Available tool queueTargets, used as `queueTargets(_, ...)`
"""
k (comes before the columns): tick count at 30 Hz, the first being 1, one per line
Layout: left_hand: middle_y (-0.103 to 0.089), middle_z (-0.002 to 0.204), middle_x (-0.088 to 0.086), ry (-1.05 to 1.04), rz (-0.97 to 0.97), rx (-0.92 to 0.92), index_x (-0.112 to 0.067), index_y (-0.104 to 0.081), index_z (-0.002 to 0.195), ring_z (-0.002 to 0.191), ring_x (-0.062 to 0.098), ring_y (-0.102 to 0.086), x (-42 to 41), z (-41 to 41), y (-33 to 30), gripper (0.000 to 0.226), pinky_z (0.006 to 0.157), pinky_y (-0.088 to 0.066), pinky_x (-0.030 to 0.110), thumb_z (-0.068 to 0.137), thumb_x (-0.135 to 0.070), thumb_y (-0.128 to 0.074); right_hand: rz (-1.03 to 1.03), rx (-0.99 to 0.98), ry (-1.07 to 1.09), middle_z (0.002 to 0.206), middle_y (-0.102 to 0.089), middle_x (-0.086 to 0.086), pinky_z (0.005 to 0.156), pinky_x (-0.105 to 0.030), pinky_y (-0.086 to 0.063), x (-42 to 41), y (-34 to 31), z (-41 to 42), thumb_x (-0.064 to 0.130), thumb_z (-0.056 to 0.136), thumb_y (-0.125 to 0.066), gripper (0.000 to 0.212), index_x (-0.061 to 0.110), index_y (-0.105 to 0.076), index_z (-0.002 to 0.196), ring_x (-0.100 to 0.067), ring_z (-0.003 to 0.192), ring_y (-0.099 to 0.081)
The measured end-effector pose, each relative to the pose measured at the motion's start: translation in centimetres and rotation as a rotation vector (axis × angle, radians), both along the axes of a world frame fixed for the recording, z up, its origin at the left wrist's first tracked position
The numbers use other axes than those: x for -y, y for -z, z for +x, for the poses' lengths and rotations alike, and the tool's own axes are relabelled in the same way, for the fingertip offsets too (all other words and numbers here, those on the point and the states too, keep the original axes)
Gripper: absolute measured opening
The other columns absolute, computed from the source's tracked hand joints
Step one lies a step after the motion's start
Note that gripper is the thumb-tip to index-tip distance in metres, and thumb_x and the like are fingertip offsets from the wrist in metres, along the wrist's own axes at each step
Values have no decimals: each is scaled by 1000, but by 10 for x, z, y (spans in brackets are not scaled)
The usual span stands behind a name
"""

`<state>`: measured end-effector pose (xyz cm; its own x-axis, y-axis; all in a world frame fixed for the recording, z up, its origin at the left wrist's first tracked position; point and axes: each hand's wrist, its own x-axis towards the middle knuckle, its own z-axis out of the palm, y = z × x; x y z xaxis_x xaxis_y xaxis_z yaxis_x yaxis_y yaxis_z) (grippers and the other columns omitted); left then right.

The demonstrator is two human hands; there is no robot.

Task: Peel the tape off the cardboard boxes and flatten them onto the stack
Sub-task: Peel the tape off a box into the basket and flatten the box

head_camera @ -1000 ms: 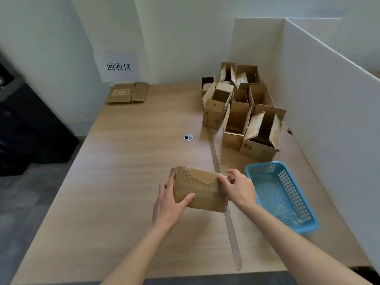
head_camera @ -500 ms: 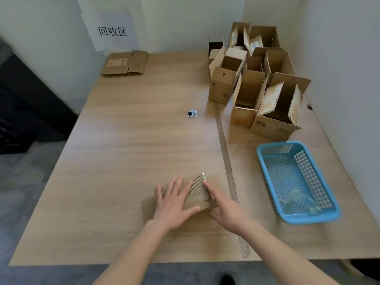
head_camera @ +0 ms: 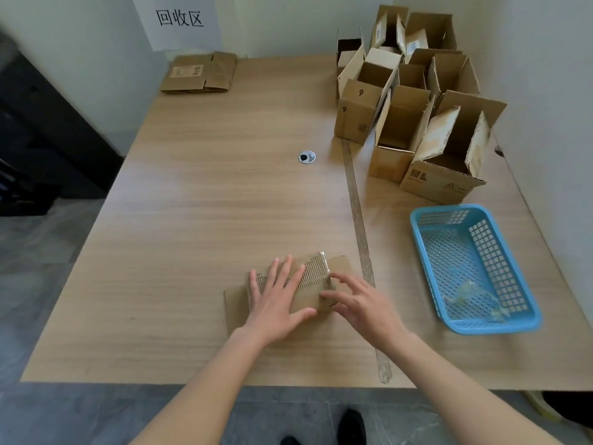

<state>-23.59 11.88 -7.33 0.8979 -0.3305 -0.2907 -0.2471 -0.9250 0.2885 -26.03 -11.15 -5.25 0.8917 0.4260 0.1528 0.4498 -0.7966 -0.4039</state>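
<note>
- A stack of flattened boxes (head_camera: 199, 73) lies at the desk's far left corner, below a paper sign (head_camera: 179, 19) with printed characters on the wall.
- The flattened cardboard box (head_camera: 308, 281) lies near the desk's (head_camera: 192, 220) front edge, about midway along it, flat on the wood, its torn top layer showing corrugated ribs.
- The left hand (head_camera: 277, 305) rests palm-down on this box, fingers straight and spread wide, thumb out to the right.
- A small round metal grommet (head_camera: 307, 157) sits in the middle of the desk.
- The right hand (head_camera: 362, 305) is at the box's right end, fingers loosely spread and slightly bent, fingertips at the clear tape on that edge; whether they pinch it cannot be told.
- A long strip of tape (head_camera: 361, 239) runs from mid-desk to the front edge.
- Open upright boxes (head_camera: 414, 107) cluster at the far right corner.
- A blue basket (head_camera: 532, 316) near the right edge holds crumpled clear tape.
</note>
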Motion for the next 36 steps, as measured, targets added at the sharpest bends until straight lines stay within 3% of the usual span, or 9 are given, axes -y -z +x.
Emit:
queueTargets(2, 29, 163, -20, 11, -45, -19, -40, 6, 160, 146, 7, 38, 0, 3, -1, 95, 108, 33, 56, 90, -72, -50, -64, 89, -97, 118, -68, -3, 58, -37, -58, 4, -6, 6, 17, 80, -84, 16, 22, -78, 94, -22, 98, -68)
queueTargets(5, 24, 164, -22, 54, -65, -58, -40, 2, 161, 149, 8, 32, -4, 11, -5, 97, 111, 29, 57, 89, -69, -56, -182, 81, -236, 111, -65, 0, 58, -38, -56, 7, -11, 15, 21, 91, -71, 2, 19, -71, 90, -22, 98, -64)
queueTargets(10, 22, 165, -23, 64, -64, -69, -41, 2, 161, 150, 8, 28, -4, 14, -6, 97, 112, 28, 58, 89, -68, -58, -330, -34, -392, 119, -49, 0, 60, -39, -54, 1, -15, 34, 24, 103, -51, 14, 16, -60, 96, -18, 111, -47)
queueTargets(14, 20, 165, -22, 66, -79, -77, -42, 0, 161, 150, 7, 28, -5, 15, -5, 98, 113, 27, 59, 88, -68, -59, -314, -40, -527, 119, -51, -2, 62, -23, -37, 2, -19, 43, 20, 103, -53, 13, 12, -61, 97, -19, 111, -48)
queueTargets(17, 19, 165, -24, 84, -93, -80, -43, -1, 161, 150, 5, 28, -6, 15, -4, 98, 112, 29, 57, 87, -67, -61, -288, -64, -575, 120, -54, -4, 67, -21, -31, 3, -21, 47, 19, 102, -56, 12, 10, -63, 96, -22, 110, -51)
queueTargets(23, 20, 160, -27, 157, -94, -87, -43, -1, 160, 150, 4, 27, -10, 18, -6, 98, 111, 32, 52, 87, -65, -63, -264, -150, -672, 124, -53, -3, 91, -33, -50, 11, -24, 45, 17, 101, -58, 9, 11, -63, 97, -23, 120, -47)
queueTargets(29, 16, 162, -27, 161, -115, -66, -44, -4, 160, 150, 2, 26, -11, 21, -3, 100, 111, 31, 51, 85, -65, -66, -94, -292, -470, 113, -59, -3, 81, -39, -51, 16, -28, 38, 16, 101, -60, 11, 8, -62, 93, -21, 94, -60)
queueTargets(32, 17, 161, -28, 180, -102, -56, -44, -3, 160, 150, 2, 26, -12, 22, -3, 101, 109, 34, 48, 84, -67, -66, 95, -332, -155, 98, -63, -3, 80, -42, -52, 24, -27, 43, 11, 98, -63, 6, 8, -59, 94, -23, 86, -63)
queueTargets(36, 16, 163, -26, 179, -94, -55, -44, -2, 160, 150, 2, 26, -10, 22, -7, 102, 109, 34, 48, 84, -67, -66, 257, -387, 221, 77, -69, 3, 73, -40, -56, 9, -18, 46, 13, 94, -69, 10, 14, -62, 87, -10, 69, -68)
